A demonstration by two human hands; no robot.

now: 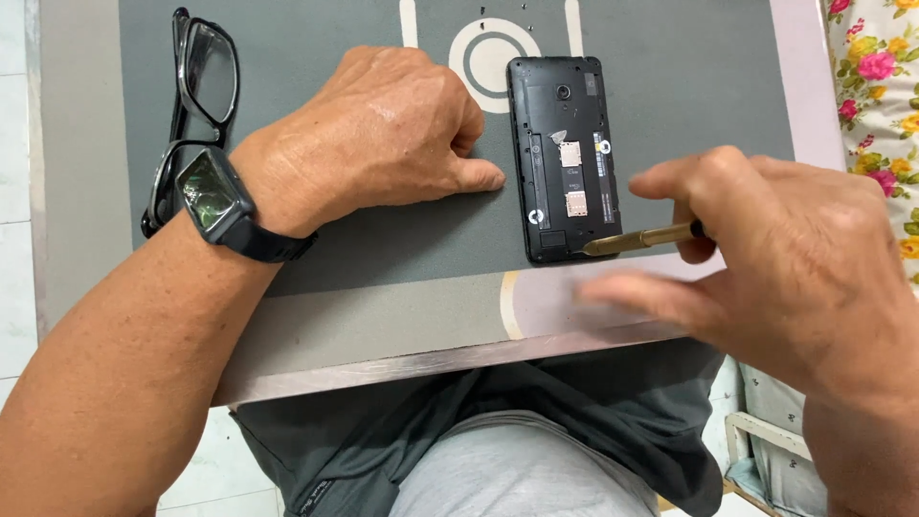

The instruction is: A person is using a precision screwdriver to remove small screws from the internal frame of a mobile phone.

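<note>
Lower edge of the frame: my lap, in a dark grey shirt [613, 402] over lighter grey trousers [517, 469].

Lower right: my right hand [795, 258]. Its thumb and forefinger are pinched on a screwdriver [639, 237] with a brass-coloured shaft; the other fingers [632, 292] are stretched out toward the left and blurred. The screwdriver lies nearly level, its tip at the lower right corner of the phone.

Lower left to centre: my left forearm, crossing up from the lower left corner, with a black square-faced watch [215, 196] on the wrist. My left hand [383, 129] rests on the surface as a loose fist, fingers curled under and holding nothing, thumb pointing right and stopping just beside the left edge of the phone without touching it.

Centre right: a black phone [565, 158], back cover off, lying upright in the frame on a grey mat [689, 86], with card slots and a camera lens showing.

Upper centre: a white ring marking [493, 62] on the mat, partly under my left hand and touching the top left corner of the phone.

Upper left: black-framed glasses [196, 86], folded, at the left edge of the mat.

Far right edge: flowered cloth [881, 77].
</note>
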